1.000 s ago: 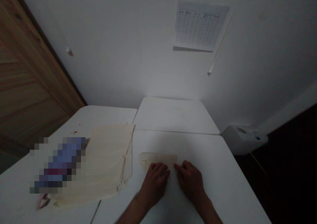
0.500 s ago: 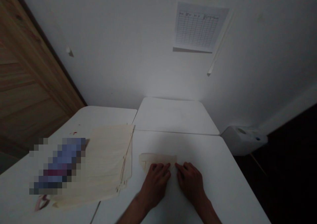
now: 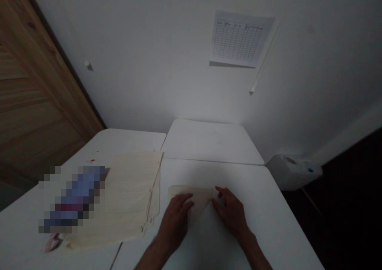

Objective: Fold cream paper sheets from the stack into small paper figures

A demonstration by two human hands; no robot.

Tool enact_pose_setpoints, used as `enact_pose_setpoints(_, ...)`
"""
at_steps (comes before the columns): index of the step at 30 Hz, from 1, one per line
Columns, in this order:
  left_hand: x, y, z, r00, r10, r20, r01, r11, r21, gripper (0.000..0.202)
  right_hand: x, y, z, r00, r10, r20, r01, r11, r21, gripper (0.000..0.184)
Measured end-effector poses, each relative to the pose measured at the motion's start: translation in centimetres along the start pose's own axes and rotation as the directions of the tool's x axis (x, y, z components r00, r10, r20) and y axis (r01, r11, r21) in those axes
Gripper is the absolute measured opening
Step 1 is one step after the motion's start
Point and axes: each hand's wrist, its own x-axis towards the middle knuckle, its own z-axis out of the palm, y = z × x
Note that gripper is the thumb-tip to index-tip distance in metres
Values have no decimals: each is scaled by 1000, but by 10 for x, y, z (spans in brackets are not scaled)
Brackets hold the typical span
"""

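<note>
A folded piece of cream cloth (image 3: 191,194) lies on the white table (image 3: 268,222), just in front of my hands. My left hand (image 3: 175,218) rests flat on its left part, fingers apart. My right hand (image 3: 230,212) pinches its right end between thumb and fingers. The lower part of the piece is hidden by my hands. To the left lies a stack of similar cream cloth (image 3: 128,194), with thin strings or stitched edges along its right side.
A pixelated blue-and-white object (image 3: 71,200) lies left of the stack, with a pink item (image 3: 53,243) near the table's front edge. Further white table sections (image 3: 209,142) meet at the back. A wooden door (image 3: 36,91), a wall-mounted chart (image 3: 240,38), and a white plastic container (image 3: 294,171) surround them.
My left hand has slid left and toward me along the cloth. My right fingers have lifted onto the cloth's right end, and the piece now shows a narrower shape.
</note>
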Motion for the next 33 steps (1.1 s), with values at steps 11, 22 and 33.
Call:
enact_pose_setpoints(11,7,-84,-49,949,-146,280,165,985,-45,38,24,-5,0,986,-51,161,32,992,118,33)
enact_pose_setpoints(22,15,-71,-40,896,-164,412,234,964,-125,8,37,-2,0,962,-78,263,28,982,188,17)
enact_pose_setpoints(33,17,-63,-42,907,-69,415,151,974,-168,21,33,9,8,959,-171,226,126,971,203,16)
